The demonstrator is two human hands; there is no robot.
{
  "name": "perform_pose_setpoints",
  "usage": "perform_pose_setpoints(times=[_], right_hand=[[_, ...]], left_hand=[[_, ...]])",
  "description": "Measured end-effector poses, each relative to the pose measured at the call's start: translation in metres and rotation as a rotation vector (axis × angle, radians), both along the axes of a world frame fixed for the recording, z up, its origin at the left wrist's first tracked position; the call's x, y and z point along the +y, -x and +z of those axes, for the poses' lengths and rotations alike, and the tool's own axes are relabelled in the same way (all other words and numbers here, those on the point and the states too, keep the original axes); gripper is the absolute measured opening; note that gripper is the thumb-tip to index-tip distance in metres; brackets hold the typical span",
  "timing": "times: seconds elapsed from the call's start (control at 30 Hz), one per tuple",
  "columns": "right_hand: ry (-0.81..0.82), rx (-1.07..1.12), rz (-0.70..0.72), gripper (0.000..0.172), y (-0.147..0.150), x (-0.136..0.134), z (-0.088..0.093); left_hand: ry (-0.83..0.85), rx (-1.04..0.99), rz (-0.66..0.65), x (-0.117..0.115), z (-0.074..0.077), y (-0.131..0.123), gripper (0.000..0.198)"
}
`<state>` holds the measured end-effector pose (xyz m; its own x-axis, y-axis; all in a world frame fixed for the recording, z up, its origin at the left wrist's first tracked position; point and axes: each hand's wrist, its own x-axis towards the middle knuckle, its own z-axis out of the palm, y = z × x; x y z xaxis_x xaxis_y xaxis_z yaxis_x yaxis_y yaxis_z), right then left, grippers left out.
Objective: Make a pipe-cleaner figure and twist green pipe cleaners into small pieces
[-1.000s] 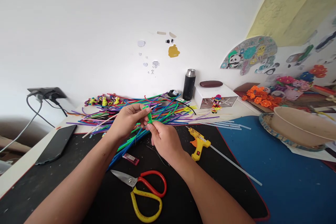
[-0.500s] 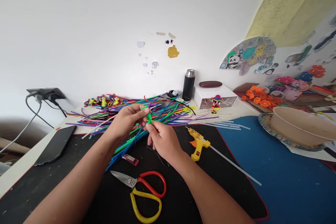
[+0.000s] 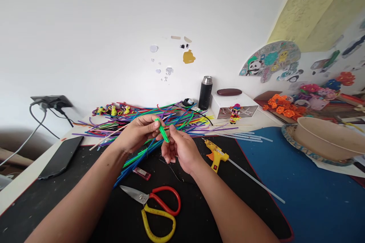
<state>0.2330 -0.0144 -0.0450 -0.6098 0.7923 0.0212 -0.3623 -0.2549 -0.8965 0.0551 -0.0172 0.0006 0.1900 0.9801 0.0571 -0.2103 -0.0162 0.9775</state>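
Between thumb and fingers, my left hand [image 3: 138, 131] pinches one end of a short green folded pipe cleaner piece [image 3: 163, 132], which slants down to the right. My right hand [image 3: 182, 147] is just right of its lower end, fingers curled and a little apart, with nothing seen in them. Behind both hands lies a pile of colourful pipe cleaners [image 3: 182, 115]. Scissors [image 3: 159, 207] with one red and one yellow handle rest on the black mat [image 3: 196, 209] below. A yellow glue gun [image 3: 217, 153] with a long glue stick lies right of my right hand.
A phone [image 3: 61, 157] lies at the left, and a small red packet [image 3: 142, 173] above the scissors. Farther back stand a black flask [image 3: 205, 93], a white box [image 3: 228, 102] and a small figure [image 3: 235, 114]. A bowl [image 3: 327, 136] is at the right.
My right hand has let go of the green piece and moved slightly right and down, its fingers loosened. More of the green piece shows, still in my left hand.
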Motion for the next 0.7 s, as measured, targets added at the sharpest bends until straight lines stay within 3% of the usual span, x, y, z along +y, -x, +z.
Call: perform_pose_setpoints(times=[0.37,0.5,0.7], right_hand=[[0.176,0.166,0.176,0.052,0.001,-0.002,0.0],[0.172,0.169,0.05,0.052,0.001,0.0,0.0],[0.0,0.005,-0.144,0.053,0.002,0.002,-0.002]], left_hand=[[-0.065,-0.003,-0.091,0.002,-0.007,0.002,0.033],[-0.055,0.106,-0.064,0.002,-0.002,0.007,0.039],[-0.145,0.499,-0.032,-0.006,0.018,0.023,0.048]])
